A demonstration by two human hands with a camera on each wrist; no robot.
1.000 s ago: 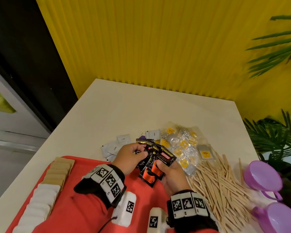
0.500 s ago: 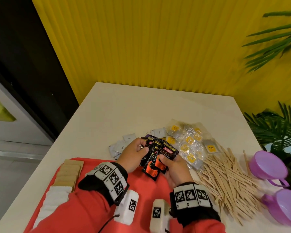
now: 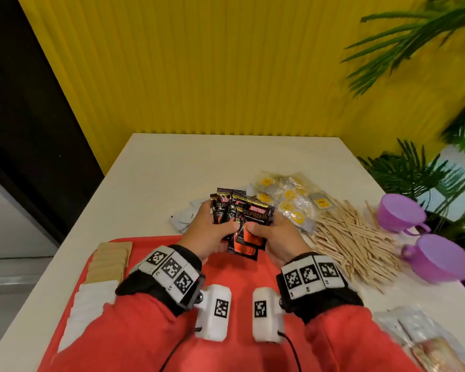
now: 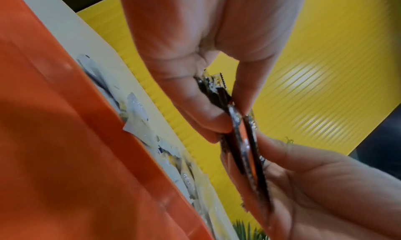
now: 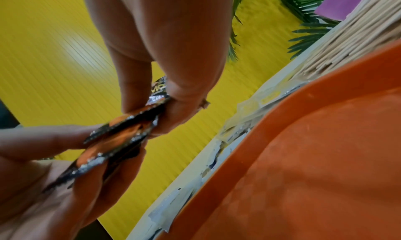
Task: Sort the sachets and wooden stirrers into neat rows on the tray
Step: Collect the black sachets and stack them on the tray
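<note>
Both hands hold a fanned stack of black coffee sachets (image 3: 242, 218) above the far edge of the red tray (image 3: 242, 275). My left hand (image 3: 212, 234) grips the stack's left side, thumb on the front. My right hand (image 3: 271, 234) pinches its lower right part. The left wrist view shows the black coffee sachets (image 4: 240, 135) edge-on between thumb and fingers, and the right wrist view shows the black coffee sachets (image 5: 121, 137) the same way. Brown sachets (image 3: 109, 261) and white sachets (image 3: 91, 304) lie in a row on the tray's left side. Wooden stirrers (image 3: 355, 242) lie heaped on the table to the right.
Clear tea-bag packets with yellow tags (image 3: 290, 200) and small white sachets (image 3: 184, 218) lie on the white table (image 3: 199, 162) beyond the tray. Two purple cups (image 3: 438, 259) stand at the right edge. More packets (image 3: 419, 342) lie near right. A yellow wall and plants stand behind.
The hands have lifted the coffee sachets slightly and fanned them more upright; the head view has shifted closer and lower.
</note>
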